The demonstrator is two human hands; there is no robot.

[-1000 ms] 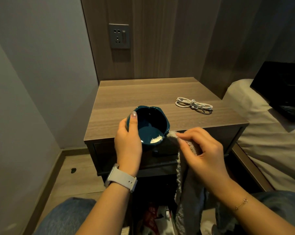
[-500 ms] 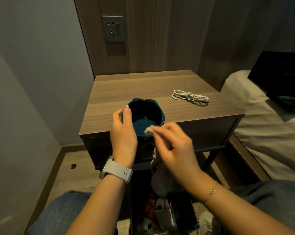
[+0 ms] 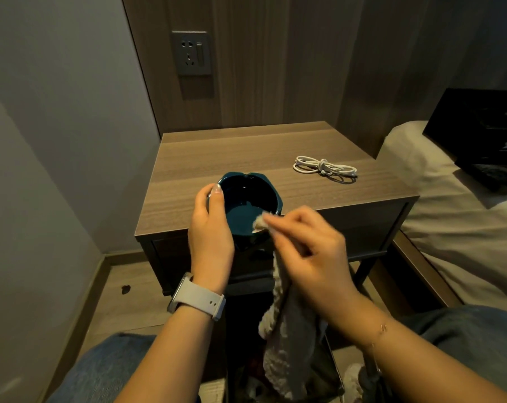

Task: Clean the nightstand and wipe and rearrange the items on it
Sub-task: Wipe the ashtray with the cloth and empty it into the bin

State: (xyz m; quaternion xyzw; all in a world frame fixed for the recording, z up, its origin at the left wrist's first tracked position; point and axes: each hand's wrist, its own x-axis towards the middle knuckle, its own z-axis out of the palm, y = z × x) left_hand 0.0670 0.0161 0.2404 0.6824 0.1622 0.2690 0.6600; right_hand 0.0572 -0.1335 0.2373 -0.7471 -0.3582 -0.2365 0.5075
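Note:
My left hand (image 3: pixel 210 228) grips a dark teal ashtray (image 3: pixel 248 203) by its left side, holding it in front of the wooden nightstand (image 3: pixel 246 152). My right hand (image 3: pixel 310 248) pinches a grey cloth (image 3: pixel 287 330) and presses its tip against the ashtray's near right inner rim. The rest of the cloth hangs down between my knees. A coiled white cable (image 3: pixel 325 168) lies on the right part of the nightstand top.
A wall socket (image 3: pixel 191 53) sits above the nightstand. The bed (image 3: pixel 464 222) with a white pillow and a black object (image 3: pixel 479 135) lies to the right. A bin with rubbish (image 3: pixel 246 382) stands on the floor between my legs. A grey wall closes the left side.
The ashtray's white scrap seen a second ago is gone. My right hand has brought the cloth tip from beside the ashtray onto its inner rim and keeps rubbing there.

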